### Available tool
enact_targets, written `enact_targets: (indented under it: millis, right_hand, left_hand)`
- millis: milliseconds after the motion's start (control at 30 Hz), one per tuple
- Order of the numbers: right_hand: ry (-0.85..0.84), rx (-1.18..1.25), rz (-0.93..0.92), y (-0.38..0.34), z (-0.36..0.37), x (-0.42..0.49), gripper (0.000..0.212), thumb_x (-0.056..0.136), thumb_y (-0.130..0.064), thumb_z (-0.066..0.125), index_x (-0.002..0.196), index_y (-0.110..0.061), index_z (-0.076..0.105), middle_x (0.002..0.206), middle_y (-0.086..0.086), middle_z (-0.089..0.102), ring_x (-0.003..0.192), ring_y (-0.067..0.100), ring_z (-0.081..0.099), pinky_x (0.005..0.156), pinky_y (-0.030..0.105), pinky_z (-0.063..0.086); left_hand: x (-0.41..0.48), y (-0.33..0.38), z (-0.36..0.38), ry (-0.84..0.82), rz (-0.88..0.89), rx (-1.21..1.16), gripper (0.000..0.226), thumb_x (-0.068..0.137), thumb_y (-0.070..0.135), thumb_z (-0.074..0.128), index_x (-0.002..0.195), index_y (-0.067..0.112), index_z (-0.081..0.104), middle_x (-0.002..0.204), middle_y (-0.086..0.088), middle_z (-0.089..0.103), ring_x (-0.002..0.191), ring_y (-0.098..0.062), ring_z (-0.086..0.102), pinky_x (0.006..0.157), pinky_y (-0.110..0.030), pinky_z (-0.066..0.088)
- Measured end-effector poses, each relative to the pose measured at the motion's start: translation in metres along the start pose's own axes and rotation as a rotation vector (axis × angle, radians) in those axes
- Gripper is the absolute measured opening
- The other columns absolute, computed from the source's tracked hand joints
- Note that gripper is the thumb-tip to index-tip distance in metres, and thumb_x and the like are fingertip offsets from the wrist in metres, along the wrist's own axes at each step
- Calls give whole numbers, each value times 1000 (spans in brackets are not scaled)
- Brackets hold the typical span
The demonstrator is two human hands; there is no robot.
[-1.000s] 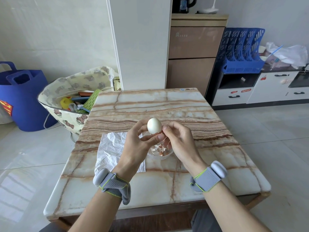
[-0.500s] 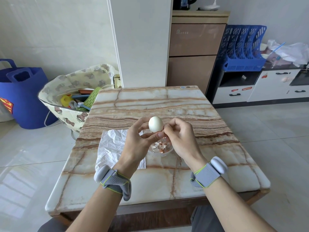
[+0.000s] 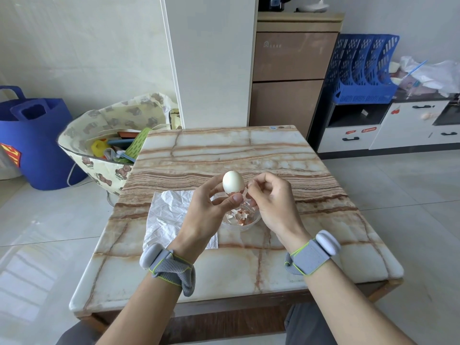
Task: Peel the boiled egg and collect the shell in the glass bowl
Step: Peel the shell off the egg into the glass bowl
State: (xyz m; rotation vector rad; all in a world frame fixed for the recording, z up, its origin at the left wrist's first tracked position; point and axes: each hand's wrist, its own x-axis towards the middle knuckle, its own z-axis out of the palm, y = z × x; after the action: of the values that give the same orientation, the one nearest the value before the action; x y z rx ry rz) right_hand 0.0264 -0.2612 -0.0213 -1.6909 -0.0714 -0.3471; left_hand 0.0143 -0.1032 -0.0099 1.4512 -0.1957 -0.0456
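My left hand [image 3: 207,207] holds a white boiled egg [image 3: 232,181] upright between thumb and fingers, above the table. A small patch of brown shell clings to the egg's lower end. My right hand [image 3: 271,199] is just right of the egg, fingers curled, its fingertips pinching a bit of shell at the egg's lower right. Directly below both hands stands the small glass bowl [image 3: 256,219], holding several brown and white shell pieces; my hands hide part of it.
A crumpled white paper sheet [image 3: 166,215] lies left of the bowl on the marble table [image 3: 224,150]. A printed bag of items [image 3: 104,145] and a blue bag [image 3: 32,135] stand on the floor at left. Cabinets stand behind.
My right hand has drawn slightly away to the right of the egg, pulling at shell by its lower end. The egg stays upright in my left hand.
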Motion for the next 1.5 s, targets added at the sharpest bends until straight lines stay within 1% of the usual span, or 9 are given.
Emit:
enact_targets:
  millis: [133,333,533,700,867,1033,1133,1267,1500]
  right_hand:
    - [17,11,-2,2,-4,1,20,99,-11,68,78,-14,67,65,-2,67,55,10,58,58,23,50]
    - [5,-24,8,9,-7,-1,15,91,-3,74,82,-16,73,73,-2,72,67,12,65,68,37,57]
    - [-24,-20,-6,10,-8,-1,25,92,2,64,86,-20,76,83,2,77,78,23,73,77,39,60]
    - [-108,162,4,7,-6,-4,9,94,-21,71,100,-15,76,88,2,80,78,10,74,66,19,54]
    - [-198,222,-50,8,-5,-7,11,97,-13,73,109,-12,75,95,3,82,91,13,78,79,19,57]
    - [-144,207,-51,8,-6,-6,17,94,-16,77,109,-7,74,97,11,81,96,30,78,91,41,61]
    - [-124,185,-53,8,-6,-5,18,92,-17,79,107,-8,75,98,10,81,98,31,77,90,41,61]
    - [-122,193,-41,6,-7,-5,19,91,-19,81,106,-10,76,98,9,81,96,28,78,88,35,62]
    - [-39,214,-56,5,-6,-5,21,81,-36,86,90,-19,80,85,6,80,78,17,76,75,29,60]
  left_hand:
    - [1,-4,-2,-11,-4,-34,42,91,1,72,132,3,63,111,-14,72,97,-25,72,99,-38,58]
    - [3,-6,-4,-30,-13,-88,37,94,0,68,130,-1,62,113,-16,72,104,-32,72,96,-33,59]
    - [2,-6,-4,-28,-29,-145,35,97,-3,64,131,1,60,116,-19,74,99,-30,74,90,-30,60]
    - [2,-7,-4,-61,-35,-157,37,98,2,61,134,7,50,111,-12,77,93,-24,76,84,-27,59]
    - [2,-9,-3,-61,-44,-166,42,94,13,67,130,6,49,112,-12,76,96,-22,74,87,-30,55]
    - [2,-8,-5,-60,-31,-176,45,85,18,80,125,11,60,117,-12,73,102,-27,74,93,-36,56]
    - [3,-7,-4,-39,-23,-151,47,78,18,86,121,16,66,115,-12,74,103,-34,74,96,-43,57]
    - [4,-5,-2,11,-20,-197,51,72,19,89,118,15,67,101,-11,75,89,-27,76,83,-32,60]
    - [4,-3,-1,24,-11,-191,52,71,14,87,116,14,62,98,-13,77,87,-27,77,82,-32,61]
